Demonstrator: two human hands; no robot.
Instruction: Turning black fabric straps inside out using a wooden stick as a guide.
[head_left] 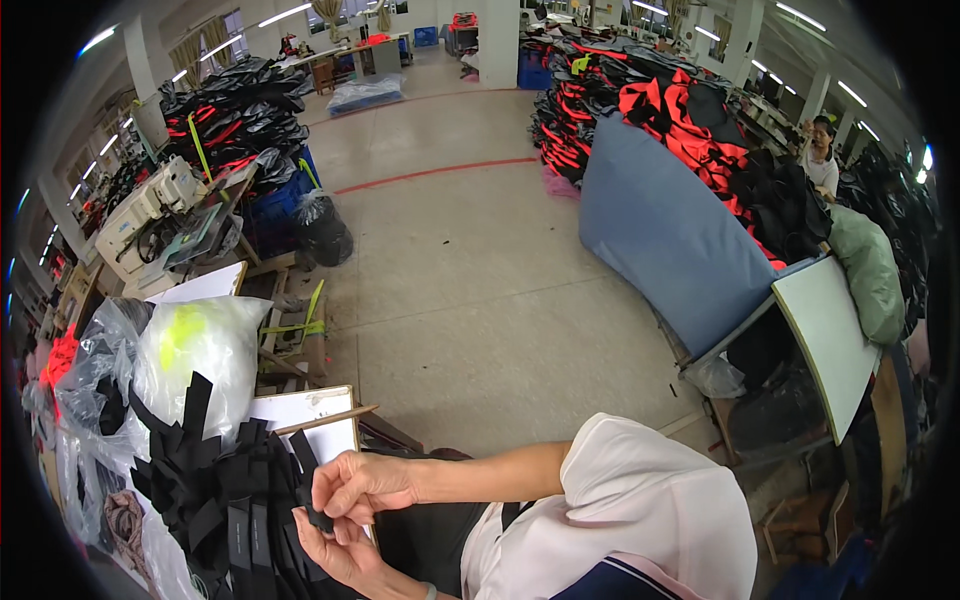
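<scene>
At the lower left of the head view, my right hand pinches a short black fabric strap, whose free end sticks up past the fingers. Just below it, my left hand grips the lower part of this strap between thumb and fingers. Most of the strap's lower end is hidden by the fingers. Beside my hands lies a thick heap of cut black straps, some bearing small printed labels. A thin wooden stick lies across the white board behind the heap.
A stuffed clear plastic bag stands behind the straps. Farther left is a sewing machine. On the right, a blue-grey cloth hangs below piled red and black pieces, near a tilted white panel. Another person is at the far right.
</scene>
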